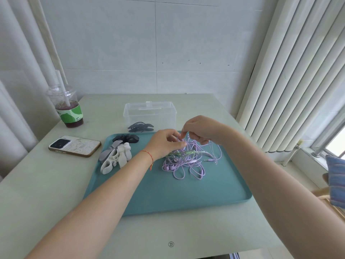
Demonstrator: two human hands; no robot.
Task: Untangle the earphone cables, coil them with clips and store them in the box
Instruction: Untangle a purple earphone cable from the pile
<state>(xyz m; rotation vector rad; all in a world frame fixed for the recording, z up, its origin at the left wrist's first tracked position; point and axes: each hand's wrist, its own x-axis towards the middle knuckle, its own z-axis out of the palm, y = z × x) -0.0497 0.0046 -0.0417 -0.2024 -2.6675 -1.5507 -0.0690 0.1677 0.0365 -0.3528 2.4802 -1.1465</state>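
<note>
Both hands pinch strands above the tangled lilac earphone cables (183, 161) on the teal plastic tray (168, 193) — left hand (165, 143) should anchor, right hand (199, 130) feed one loop out slowly — don't yank knots tight.

Setting: home corner, likely a living space | white tiled wall (153, 43) far | white vertical window blinds (291, 86) right | pale green tabletop (37, 193) | plastic iced-drink cup with straw (68, 109) and cased smartphone (74, 146) left
</note>
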